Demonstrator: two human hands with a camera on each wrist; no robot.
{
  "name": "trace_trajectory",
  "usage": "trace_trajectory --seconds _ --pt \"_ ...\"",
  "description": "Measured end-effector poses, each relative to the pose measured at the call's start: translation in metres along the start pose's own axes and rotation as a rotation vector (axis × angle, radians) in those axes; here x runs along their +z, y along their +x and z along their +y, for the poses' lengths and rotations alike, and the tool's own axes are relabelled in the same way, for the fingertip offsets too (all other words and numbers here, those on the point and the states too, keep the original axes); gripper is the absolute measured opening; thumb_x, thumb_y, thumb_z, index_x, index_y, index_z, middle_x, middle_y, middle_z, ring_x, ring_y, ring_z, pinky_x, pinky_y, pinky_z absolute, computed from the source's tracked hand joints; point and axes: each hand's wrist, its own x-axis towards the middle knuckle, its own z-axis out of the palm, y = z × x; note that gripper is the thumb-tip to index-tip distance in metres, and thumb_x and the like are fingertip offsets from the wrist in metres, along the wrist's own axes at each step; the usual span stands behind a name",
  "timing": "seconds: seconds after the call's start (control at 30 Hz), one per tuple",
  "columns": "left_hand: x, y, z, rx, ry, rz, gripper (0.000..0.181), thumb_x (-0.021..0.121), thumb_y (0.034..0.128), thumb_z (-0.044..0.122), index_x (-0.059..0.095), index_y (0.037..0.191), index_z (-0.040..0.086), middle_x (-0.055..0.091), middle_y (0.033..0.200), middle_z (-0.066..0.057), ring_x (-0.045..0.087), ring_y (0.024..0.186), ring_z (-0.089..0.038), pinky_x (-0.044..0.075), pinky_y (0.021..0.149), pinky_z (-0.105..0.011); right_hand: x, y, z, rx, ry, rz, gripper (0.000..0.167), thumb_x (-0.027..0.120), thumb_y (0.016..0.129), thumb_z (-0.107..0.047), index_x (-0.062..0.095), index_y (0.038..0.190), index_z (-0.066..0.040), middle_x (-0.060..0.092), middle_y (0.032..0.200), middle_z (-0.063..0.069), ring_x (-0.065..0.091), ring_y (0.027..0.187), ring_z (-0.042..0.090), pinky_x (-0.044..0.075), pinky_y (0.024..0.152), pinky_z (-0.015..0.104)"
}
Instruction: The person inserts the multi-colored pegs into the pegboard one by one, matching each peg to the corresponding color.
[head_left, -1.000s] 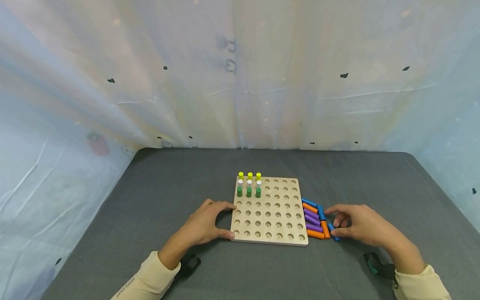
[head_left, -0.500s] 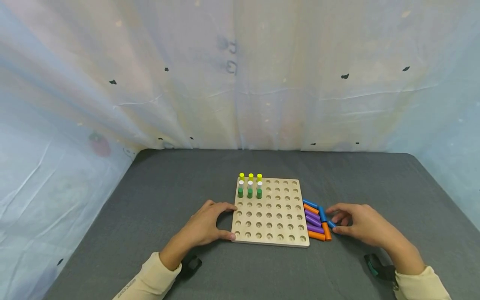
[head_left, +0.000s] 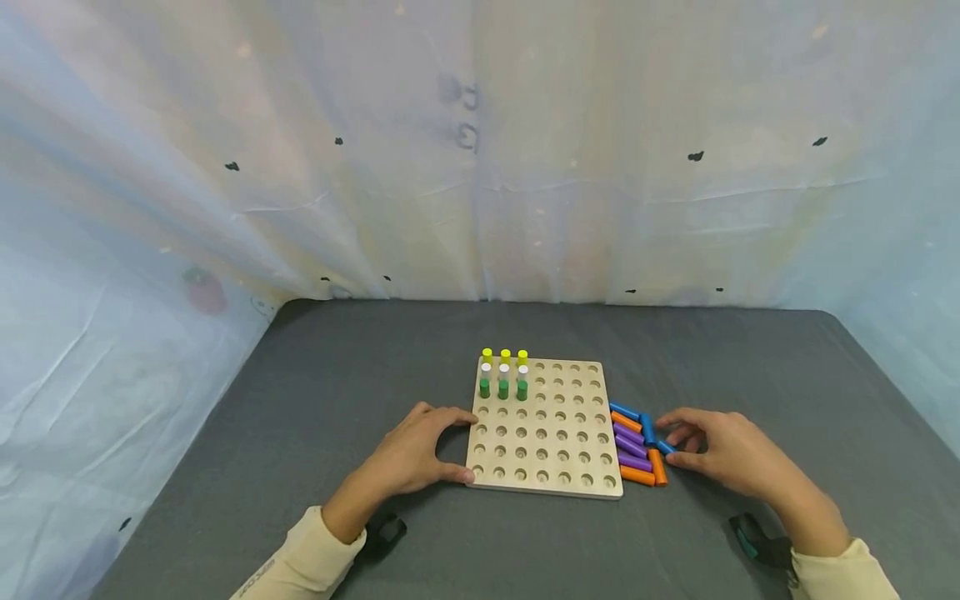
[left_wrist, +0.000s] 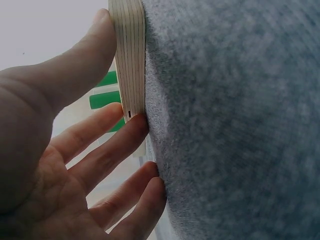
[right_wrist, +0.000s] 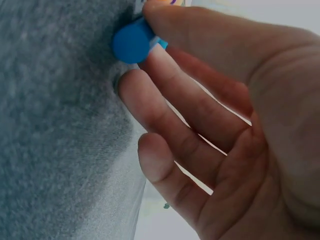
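Observation:
A square wooden pegboard (head_left: 551,425) lies on the grey cloth. Yellow pegs (head_left: 506,356), white pegs (head_left: 504,371) and green pegs (head_left: 503,389) stand in its far left holes, three of each colour. My left hand (head_left: 416,446) rests against the board's left edge, thumb and fingertips spread along its side. Right of the board, my right hand (head_left: 723,450) has its thumb and a finger about one end of a blue peg (head_left: 665,447). The right wrist view shows that blue peg (right_wrist: 132,44) end-on beneath the thumb, close to the cloth.
Beside the board's right edge lie purple pegs (head_left: 630,446), orange pegs (head_left: 637,476) and more blue pegs (head_left: 648,428), close together. A pale curtain (head_left: 555,167) rises behind the table (head_left: 360,358) and along its sides.
The blue peg at my right hand has turned from pointing toward me to lying slantwise against the pile, its far end now at the other pegs. My left hand keeps its place on the board.

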Motion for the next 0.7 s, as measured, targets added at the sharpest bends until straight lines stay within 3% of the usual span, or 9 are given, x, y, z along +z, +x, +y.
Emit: trace_trajectory --seconds 0.33,0.57,0.7 --pt "0.001 -0.0008 -0.0007 -0.011 0.002 -0.007 0.075 0.091 0.066 0.043 0.062 0.133 0.029 0.063 0.134 0.007 0.051 0.114 -0.016 0.048 0.089 -0.049 0.0033 -0.0007 -0.0008 -0.016 -0.025 0.043 0.035 0.077 0.087 -0.022 0.069 0.12 -0.017 0.07 0.095 -0.01 0.058 0.079 0.002 0.048 0.069 0.031" --pt "0.0006 -0.0018 -0.0003 -0.022 -0.004 -0.019 0.075 0.09 0.0665 0.044 0.061 0.134 0.03 0.063 0.133 0.007 0.051 0.114 -0.017 0.048 0.089 -0.05 0.0064 -0.0032 -0.0021 -0.091 -0.046 0.19 0.031 0.076 0.087 -0.011 0.071 0.116 -0.018 0.069 0.098 -0.008 0.057 0.081 0.001 0.049 0.069 0.029" --pt "0.0006 -0.0015 -0.001 -0.029 -0.001 -0.016 0.074 0.09 0.0671 0.044 0.061 0.134 0.031 0.063 0.132 0.007 0.051 0.115 -0.017 0.048 0.09 -0.05 0.008 -0.0017 -0.0047 -0.114 -0.031 0.257 0.028 0.074 0.088 -0.008 0.071 0.114 -0.018 0.069 0.103 -0.003 0.06 0.084 0.007 0.052 0.071 0.03"
